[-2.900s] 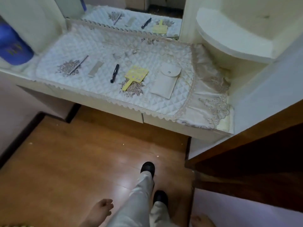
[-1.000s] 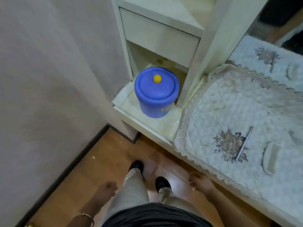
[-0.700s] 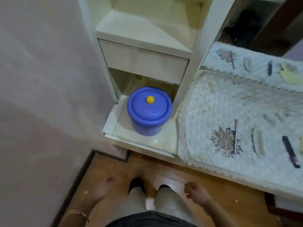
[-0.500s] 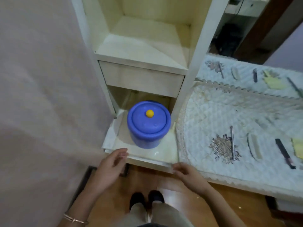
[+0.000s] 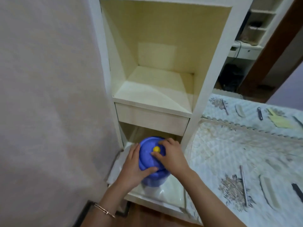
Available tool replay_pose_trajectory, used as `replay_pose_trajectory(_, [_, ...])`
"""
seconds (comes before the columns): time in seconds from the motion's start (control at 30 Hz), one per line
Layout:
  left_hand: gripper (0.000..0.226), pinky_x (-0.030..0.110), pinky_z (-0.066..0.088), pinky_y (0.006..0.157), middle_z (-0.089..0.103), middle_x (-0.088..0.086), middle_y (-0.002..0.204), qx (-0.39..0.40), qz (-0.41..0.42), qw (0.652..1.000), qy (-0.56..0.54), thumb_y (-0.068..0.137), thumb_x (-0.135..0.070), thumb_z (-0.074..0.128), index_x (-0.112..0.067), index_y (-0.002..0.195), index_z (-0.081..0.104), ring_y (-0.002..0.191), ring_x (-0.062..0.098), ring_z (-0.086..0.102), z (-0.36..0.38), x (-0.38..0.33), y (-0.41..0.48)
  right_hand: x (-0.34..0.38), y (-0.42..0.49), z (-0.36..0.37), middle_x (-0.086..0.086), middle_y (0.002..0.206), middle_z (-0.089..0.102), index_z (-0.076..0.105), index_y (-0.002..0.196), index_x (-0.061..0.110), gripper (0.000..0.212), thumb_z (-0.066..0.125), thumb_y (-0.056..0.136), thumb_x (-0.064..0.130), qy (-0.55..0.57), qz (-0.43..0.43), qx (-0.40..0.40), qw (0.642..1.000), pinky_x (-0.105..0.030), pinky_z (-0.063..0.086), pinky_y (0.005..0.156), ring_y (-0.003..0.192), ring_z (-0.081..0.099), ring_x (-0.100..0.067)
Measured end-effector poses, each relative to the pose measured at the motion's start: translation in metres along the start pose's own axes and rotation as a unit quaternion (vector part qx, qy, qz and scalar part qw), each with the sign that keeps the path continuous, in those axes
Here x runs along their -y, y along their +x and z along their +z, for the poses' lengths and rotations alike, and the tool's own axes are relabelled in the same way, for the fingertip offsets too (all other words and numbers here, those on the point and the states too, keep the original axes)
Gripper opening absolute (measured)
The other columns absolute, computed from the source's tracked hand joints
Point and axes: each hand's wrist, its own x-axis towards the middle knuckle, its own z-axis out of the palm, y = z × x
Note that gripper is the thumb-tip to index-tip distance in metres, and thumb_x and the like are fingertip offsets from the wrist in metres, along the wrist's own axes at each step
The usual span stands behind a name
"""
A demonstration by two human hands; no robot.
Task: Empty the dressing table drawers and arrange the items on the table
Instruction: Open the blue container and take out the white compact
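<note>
A blue lidded container (image 5: 148, 158) with a small yellow knob (image 5: 156, 149) stands on the low shelf (image 5: 165, 193) at the left end of the dressing table, below a closed cream drawer (image 5: 151, 119). My left hand (image 5: 133, 168) grips the container's left side, thumb curled over the lid's front rim. My right hand (image 5: 170, 157) lies on the lid, fingers curled round the knob. On the quilted table cover (image 5: 232, 149) to the right lie a metal stick (image 5: 243, 184), a pale oblong case (image 5: 268, 190) and a black pen (image 5: 297, 192).
An open cubby (image 5: 157, 86) sits above the drawer. A plain wall (image 5: 49, 95) closes in the left side. The mirror (image 5: 255, 110) behind the table reflects the laid-out items. Wooden floor shows below the shelf edge.
I turned from the table's right part to its left end. Both hands rose from the shelf's front edge and took hold of the blue container and its lid.
</note>
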Motion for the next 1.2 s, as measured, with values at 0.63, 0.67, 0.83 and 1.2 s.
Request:
replay_pose_trajectory(0.63, [0.061, 0.029, 0.035, 0.104, 0.049, 0.006, 0.136, 0.144, 0.131, 0.924, 0.328, 0.078, -0.040, 0.063, -0.014, 0.130, 0.046, 0.125, 0.022, 0.044, -0.014, -0.034, 0.038, -0.031, -0.058, -0.047, 0.018, 0.096, 0.063, 0.061, 0.091, 0.033, 0.016, 0.056, 0.078, 0.041, 0.218, 0.030, -0.148, 0.964, -0.001, 0.038, 0.078, 0.096, 0.053, 0.011])
replay_pose_trajectory(0.67, [0.060, 0.033, 0.040, 0.101, 0.052, 0.006, 0.132, 0.168, 0.116, 0.911, 0.359, 0.075, -0.044, 0.064, -0.014, 0.126, 0.049, 0.122, 0.024, 0.048, -0.013, -0.039, 0.043, -0.034, -0.062, -0.049, 0.018, 0.098, 0.064, 0.060, 0.090, 0.035, 0.016, 0.056, 0.078, 0.045, 0.223, 0.040, -0.149, 0.963, -0.001, 0.038, 0.079, 0.098, 0.053, 0.010])
replay_pose_trajectory(0.83, [0.055, 0.029, 0.045, 0.076, 0.066, 0.008, 0.113, 0.227, 0.065, 0.838, 0.491, 0.071, -0.058, 0.058, -0.016, 0.106, 0.062, 0.103, 0.028, 0.061, 0.001, -0.063, 0.053, -0.043, -0.075, -0.054, 0.013, 0.102, 0.065, 0.063, 0.093, 0.031, 0.023, 0.056, 0.076, 0.045, 0.233, 0.067, -0.156, 0.957, -0.001, 0.039, 0.079, 0.100, 0.053, 0.007])
replay_pose_trajectory(1.2, [0.035, 0.030, 0.049, 0.081, 0.066, 0.009, 0.114, 0.223, 0.043, 0.806, 0.547, 0.079, -0.035, 0.055, -0.011, 0.102, 0.065, 0.104, 0.027, 0.062, 0.009, -0.099, 0.047, -0.044, -0.081, -0.063, 0.016, 0.101, 0.063, 0.063, 0.094, 0.030, 0.011, 0.061, 0.086, 0.023, 0.220, 0.066, -0.149, 0.962, 0.001, 0.037, 0.078, 0.100, 0.052, 0.009])
